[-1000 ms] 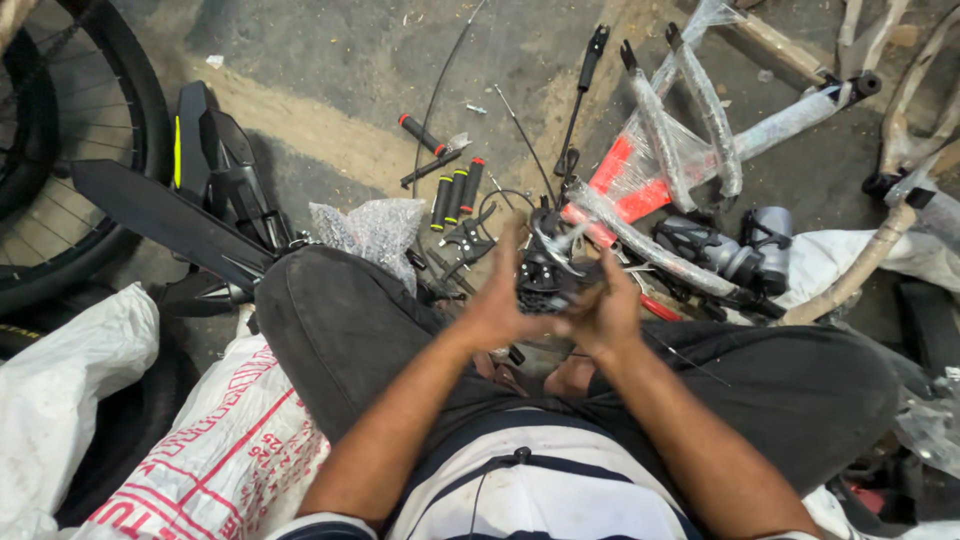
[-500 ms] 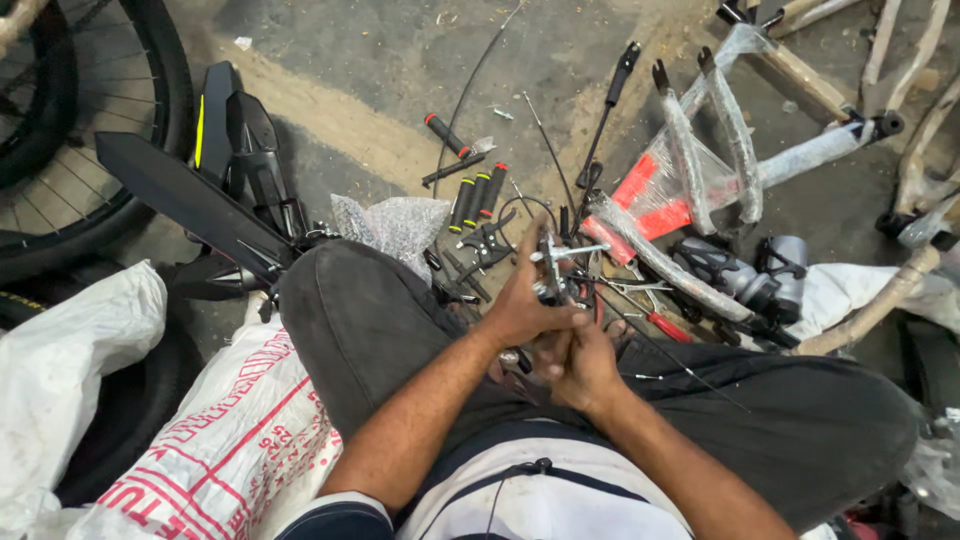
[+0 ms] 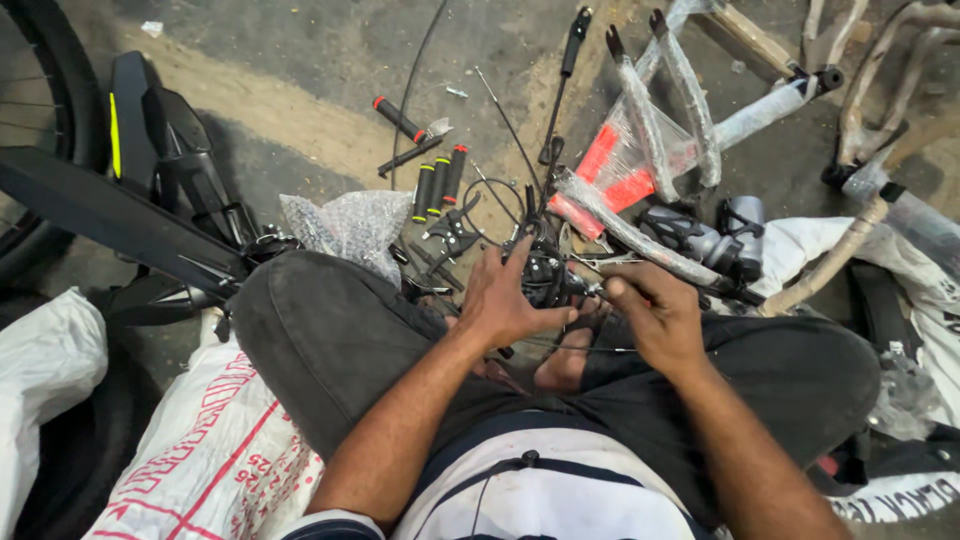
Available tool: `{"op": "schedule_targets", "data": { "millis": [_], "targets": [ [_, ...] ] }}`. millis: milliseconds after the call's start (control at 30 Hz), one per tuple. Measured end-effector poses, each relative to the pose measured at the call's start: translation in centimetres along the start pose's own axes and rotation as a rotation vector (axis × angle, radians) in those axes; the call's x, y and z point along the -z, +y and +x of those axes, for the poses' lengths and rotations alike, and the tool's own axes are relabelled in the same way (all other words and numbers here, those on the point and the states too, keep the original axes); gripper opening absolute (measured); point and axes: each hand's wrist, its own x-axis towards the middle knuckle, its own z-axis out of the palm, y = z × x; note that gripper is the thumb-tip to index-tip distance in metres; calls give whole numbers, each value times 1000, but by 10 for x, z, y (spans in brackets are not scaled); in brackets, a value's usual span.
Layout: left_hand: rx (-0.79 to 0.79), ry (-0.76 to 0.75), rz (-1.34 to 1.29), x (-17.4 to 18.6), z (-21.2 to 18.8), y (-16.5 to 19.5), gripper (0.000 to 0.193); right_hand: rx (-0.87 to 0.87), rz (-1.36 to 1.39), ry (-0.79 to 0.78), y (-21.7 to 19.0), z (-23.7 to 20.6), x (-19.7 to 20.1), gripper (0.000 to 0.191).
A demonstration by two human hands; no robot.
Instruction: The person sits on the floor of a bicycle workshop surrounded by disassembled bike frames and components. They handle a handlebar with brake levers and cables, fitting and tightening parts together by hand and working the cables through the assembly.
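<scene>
I sit cross-legged on the floor in dark trousers. My left hand (image 3: pixel 507 300) grips a small black bicycle brake or shifter part (image 3: pixel 545 272) with thin cables running out of it. My right hand (image 3: pixel 652 312) is closed beside it, pinching a thin cable (image 3: pixel 575 349) that runs across my lap. A wrapped bicycle frame (image 3: pixel 650 150) with orange-red patches lies just beyond my hands. Pliers with black and red handles (image 3: pixel 440 185) lie on the floor ahead of my left hand.
A screwdriver with a black and red handle (image 3: pixel 400 120) lies further out on the concrete. A bicycle wheel and black mudguard (image 3: pixel 120 210) are at left. Crumpled bubble wrap (image 3: pixel 350 230) sits by my left knee. White printed sacks (image 3: pixel 210 450) lie at lower left, more frames at right.
My hands have separated slightly; the right hand moved right and drew the cable out, while the left keeps its grip on the black part. The view shifted a little.
</scene>
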Motion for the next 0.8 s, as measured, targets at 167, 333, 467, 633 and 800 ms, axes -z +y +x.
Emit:
{"op": "schedule_targets", "data": {
  "millis": [167,333,467,633,800],
  "targets": [
    [3,-9,39,2,-1,-1,124,70,-337,-91,-22,8,0,23],
    [27,-55,-7,2,-2,-4,124,179,-269,-149,-21,6,0,28],
    [1,-71,21,0,-3,-3,124,166,-274,-179,-15,6,8,21],
    [-16,-101,60,-3,-5,1,127,222,-357,-303,-5,10,12,12],
    [-33,-100,74,-6,-5,-1,130,98,-533,-253,4,4,4,15]
  ]
}}
